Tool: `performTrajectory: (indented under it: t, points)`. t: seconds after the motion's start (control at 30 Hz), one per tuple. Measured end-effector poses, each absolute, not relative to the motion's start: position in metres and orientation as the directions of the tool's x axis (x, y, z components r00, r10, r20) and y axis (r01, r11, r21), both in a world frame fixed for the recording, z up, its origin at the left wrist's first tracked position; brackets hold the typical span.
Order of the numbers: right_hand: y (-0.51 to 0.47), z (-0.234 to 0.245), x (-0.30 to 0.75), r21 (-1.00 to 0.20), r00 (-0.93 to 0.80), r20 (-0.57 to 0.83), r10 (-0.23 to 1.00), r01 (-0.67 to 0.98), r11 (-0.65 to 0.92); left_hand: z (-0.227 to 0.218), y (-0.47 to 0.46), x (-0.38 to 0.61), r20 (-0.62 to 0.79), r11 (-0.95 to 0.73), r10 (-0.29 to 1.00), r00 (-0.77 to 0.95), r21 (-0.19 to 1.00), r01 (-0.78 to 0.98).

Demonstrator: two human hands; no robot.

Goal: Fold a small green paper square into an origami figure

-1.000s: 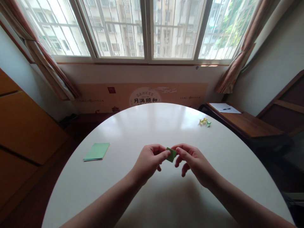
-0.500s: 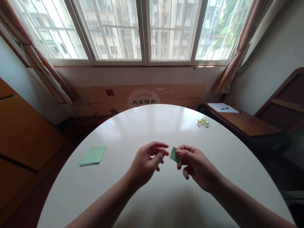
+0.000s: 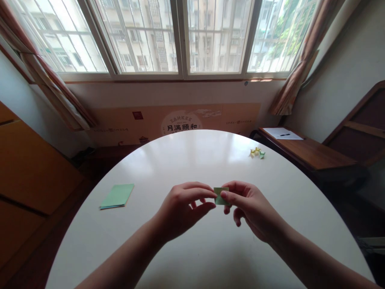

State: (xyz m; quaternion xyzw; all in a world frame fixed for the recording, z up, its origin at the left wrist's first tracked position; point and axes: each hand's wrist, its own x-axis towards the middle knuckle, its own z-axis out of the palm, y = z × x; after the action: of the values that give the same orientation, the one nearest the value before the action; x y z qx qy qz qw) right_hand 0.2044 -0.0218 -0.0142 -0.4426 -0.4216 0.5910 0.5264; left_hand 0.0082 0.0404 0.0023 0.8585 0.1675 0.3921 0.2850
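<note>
A small folded square of green paper [image 3: 221, 196] is pinched between the thumb and fingers of my right hand [image 3: 248, 200], above the table. My left hand [image 3: 183, 206] is beside it, thumb and forefinger apart, with the fingertips at the paper's left edge; whether they press on it I cannot tell. To the left lies a stack of green paper sheets [image 3: 117, 195] with other colours showing at its lower edge. Several small folded paper figures [image 3: 257, 153], yellow and green, sit together at the far right of the table.
The round white table [image 3: 192, 257] fills the area under my hands. Beyond its right edge stands a wooden side table [image 3: 325, 152] with a white sheet [image 3: 275, 133] and a pen [image 3: 285, 135]. A printed box panel [image 3: 234, 116] stands behind, below the window.
The green paper square has turned from a tilted position to nearly level in my right hand. My left hand has moved closer to it, and its thumb and forefinger have spread apart.
</note>
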Motion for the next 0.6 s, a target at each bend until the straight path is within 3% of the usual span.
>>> performTrajectory:
  t: [0.37, 0.6]
  points:
    - [-0.022, -0.016, 0.204, -0.966, -0.093, -0.117, 0.989, -0.222, -0.135, 0.005, 0.038, 0.008, 0.526, -0.732, 0.558, 0.642, 0.677, 0.082]
    - [-0.024, -0.016, 0.199, -0.954, -0.080, -0.134, 0.988, -0.260, -0.151, -0.002, 0.030, 0.015, 0.430, -0.582, 0.728, 0.533, 0.799, 0.150]
